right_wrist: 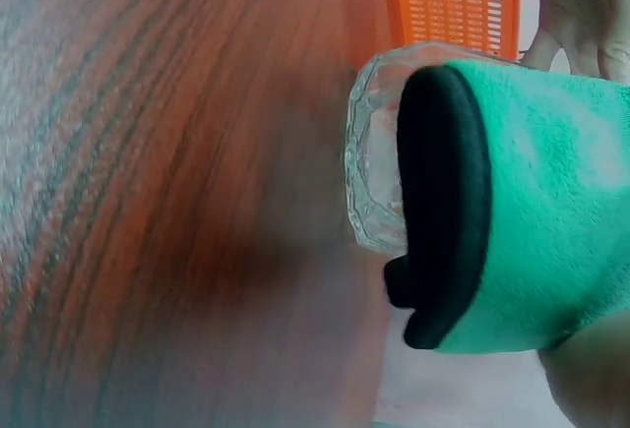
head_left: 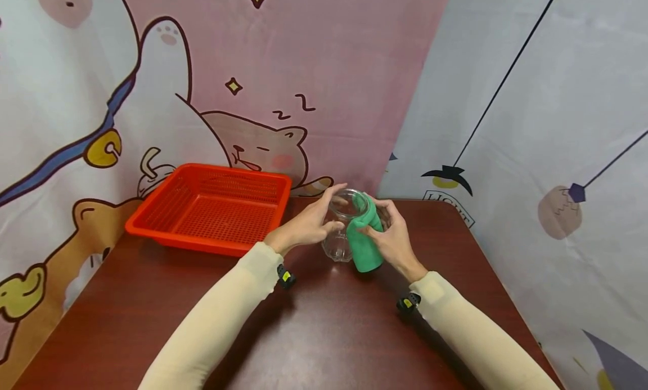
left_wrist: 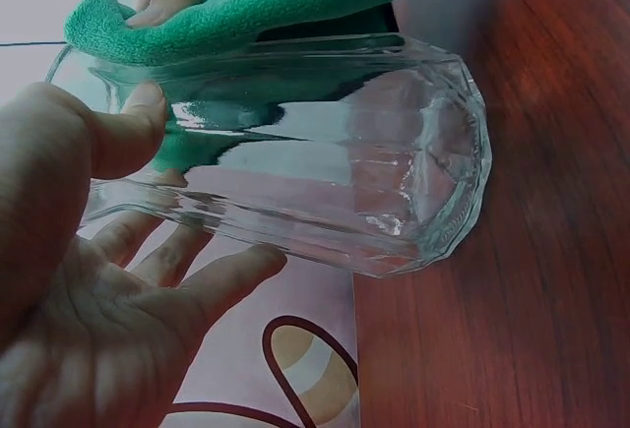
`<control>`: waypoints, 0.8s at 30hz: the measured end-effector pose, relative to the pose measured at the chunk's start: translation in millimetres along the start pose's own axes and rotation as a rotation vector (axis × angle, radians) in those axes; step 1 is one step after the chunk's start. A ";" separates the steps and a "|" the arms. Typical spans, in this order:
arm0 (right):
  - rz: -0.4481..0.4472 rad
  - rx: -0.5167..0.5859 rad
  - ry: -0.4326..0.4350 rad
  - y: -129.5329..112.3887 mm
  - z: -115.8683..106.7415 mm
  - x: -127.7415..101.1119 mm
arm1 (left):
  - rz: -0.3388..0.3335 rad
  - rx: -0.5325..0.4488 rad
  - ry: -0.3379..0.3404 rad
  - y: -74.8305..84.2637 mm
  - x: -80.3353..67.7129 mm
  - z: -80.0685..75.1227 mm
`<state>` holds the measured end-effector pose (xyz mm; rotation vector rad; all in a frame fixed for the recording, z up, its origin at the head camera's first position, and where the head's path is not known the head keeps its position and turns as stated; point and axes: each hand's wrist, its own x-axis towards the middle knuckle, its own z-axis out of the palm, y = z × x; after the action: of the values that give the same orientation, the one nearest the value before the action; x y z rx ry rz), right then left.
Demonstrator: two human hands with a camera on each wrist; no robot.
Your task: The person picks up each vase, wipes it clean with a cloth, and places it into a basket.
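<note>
A clear glass jar (head_left: 336, 248) with a faceted base is held upright near the table's far edge. My left hand (head_left: 307, 225) holds it from the left; in the left wrist view the thumb lies on the glass near the neck, with the fingers around the other side. On the jar's right, my right hand (head_left: 396, 242) grips a folded green cloth (head_left: 365, 246). That cloth lies against the jar's side and reaches up over the rim. Its dark edging (right_wrist: 448, 202) shows in the right wrist view, where the cloth hides most of the jar.
An orange-red plastic basket (head_left: 217, 245) with perforated walls stands on the table to the left of the hands. The dark reddish-brown wooden table (head_left: 324, 334) extends toward me. Behind it hangs a cartoon-printed curtain (head_left: 344, 97), with another pale printed sheet at the right.
</note>
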<state>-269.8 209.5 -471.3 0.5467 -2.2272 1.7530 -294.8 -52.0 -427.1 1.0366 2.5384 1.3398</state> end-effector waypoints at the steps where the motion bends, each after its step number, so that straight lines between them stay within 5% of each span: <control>1: 0.018 -0.005 -0.008 -0.3 0.5 -0.3 | 0.000 -0.002 0.001 0.1 -0.2 -0.2; 15: 0.138 -0.120 -0.171 8.3 5.9 -9.4 | 0.006 -0.005 0.003 1.8 -2.6 0.7; 24: 0.093 -0.184 -0.181 14.0 6.6 -15.4 | 0.009 0.005 0.002 0.5 -1.7 1.1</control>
<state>-262.0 208.1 -491.6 0.5894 -2.5443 1.5736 -292.9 -52.1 -427.8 1.0496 2.5430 1.3384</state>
